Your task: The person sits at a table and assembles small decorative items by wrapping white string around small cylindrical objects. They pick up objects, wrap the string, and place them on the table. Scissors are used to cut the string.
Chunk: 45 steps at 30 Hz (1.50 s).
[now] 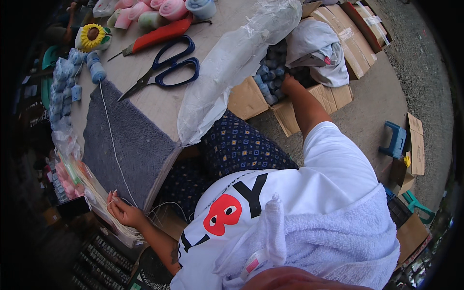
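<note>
My left hand [122, 209] rests at the near corner of a grey mat [128, 145] and pinches a white string [108, 130]. The string runs up the mat to a blue yarn spool [96, 70] on the table. My right hand [289, 84] reaches down into an open cardboard box [290, 118] beside the table. The box is full of blue yarn spools [268, 79], and the fingers are among them. Whether they grip a spool is hidden.
Blue-handled scissors [166, 67] and a red-handled cutter [157, 35] lie on the table [159, 104]. Pastel yarn rolls [154, 12], a crocheted sunflower [92, 36], and a clear plastic bag [232, 63] are there too. More boxes [348, 34] and a small blue stool [395, 140] stand on the concrete floor.
</note>
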Tool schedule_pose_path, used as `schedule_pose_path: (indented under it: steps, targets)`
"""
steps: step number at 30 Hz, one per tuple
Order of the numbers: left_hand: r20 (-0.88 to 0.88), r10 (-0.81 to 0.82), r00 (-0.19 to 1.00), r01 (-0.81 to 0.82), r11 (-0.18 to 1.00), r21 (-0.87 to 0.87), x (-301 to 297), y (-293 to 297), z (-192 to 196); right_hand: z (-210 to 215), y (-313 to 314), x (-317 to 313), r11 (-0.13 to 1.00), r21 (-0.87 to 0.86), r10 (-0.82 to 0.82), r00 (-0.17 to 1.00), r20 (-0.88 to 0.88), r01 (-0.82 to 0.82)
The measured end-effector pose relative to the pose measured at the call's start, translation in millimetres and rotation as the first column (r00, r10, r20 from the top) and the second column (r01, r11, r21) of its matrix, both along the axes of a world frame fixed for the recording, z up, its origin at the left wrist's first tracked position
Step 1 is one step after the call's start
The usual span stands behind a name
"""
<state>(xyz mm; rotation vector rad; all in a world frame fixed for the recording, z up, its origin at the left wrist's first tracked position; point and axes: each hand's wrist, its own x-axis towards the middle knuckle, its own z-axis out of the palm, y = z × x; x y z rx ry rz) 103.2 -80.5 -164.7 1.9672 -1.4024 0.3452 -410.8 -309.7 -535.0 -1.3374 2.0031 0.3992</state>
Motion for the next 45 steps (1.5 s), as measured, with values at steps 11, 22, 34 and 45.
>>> schedule_pose_path:
  steps: [11,22,34,45]
  targets:
    - [-0.064,-0.064,0.996,0.063,0.998,-0.019,-2,-2,4,14,-7,-7,0.966,-0.252,0.137,0.947,0.291,-0.062]
    - [-0.287,-0.416,0.863,0.388,0.909,-0.151,-49,-8,25,261,55,12,0.85,-0.4,0.253,0.401,0.881,0.342]
    - [-0.233,-0.506,0.831,0.545,0.823,0.157,-63,-16,15,430,68,202,0.224,-0.963,0.936,0.308,0.169,-0.15]
    - [-0.38,-0.487,0.786,0.581,0.792,0.187,-61,-9,15,463,42,279,0.286,-0.643,0.807,0.54,-0.238,-0.71]
